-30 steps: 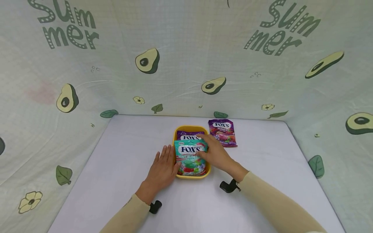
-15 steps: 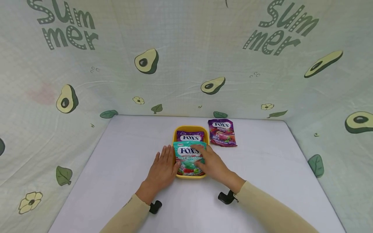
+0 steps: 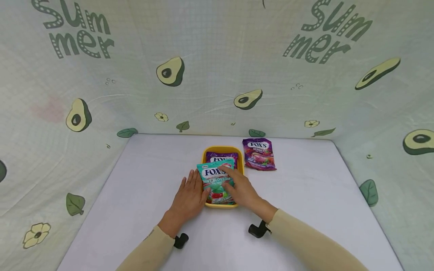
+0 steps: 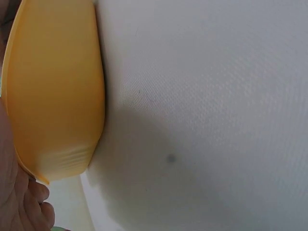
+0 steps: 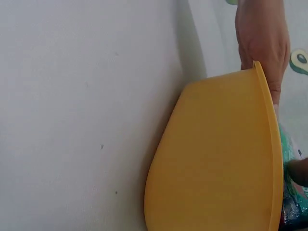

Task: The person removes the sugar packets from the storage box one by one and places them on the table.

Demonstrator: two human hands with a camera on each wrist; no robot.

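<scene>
A yellow plastic box (image 3: 221, 206) stands on the table, holding a purple Fox's candy bag (image 3: 220, 155) at its back. On top, a teal Fox's Mint Blossom candy bag (image 3: 211, 177) lies tilted, its upper left corner past the left rim. My right hand (image 3: 245, 192) holds the teal bag by its right part, thumb and index finger on its face. My left hand (image 3: 188, 197) rests flat along the box's left side, fingers straight, thumb at the rim. In the right wrist view, a thumb (image 5: 299, 172) touches the teal bag; the box wall hides the rest.
A second purple Fox's Berries candy bag (image 3: 259, 154) lies on the white table (image 3: 305, 195) at the box's back right. Behind the table hangs a cloth (image 3: 210, 120) with avocado prints. Both wrists carry a small black camera.
My right hand has moved left, and the teal bag has shifted left and turned anticlockwise with it. My left hand and the box have stayed in place.
</scene>
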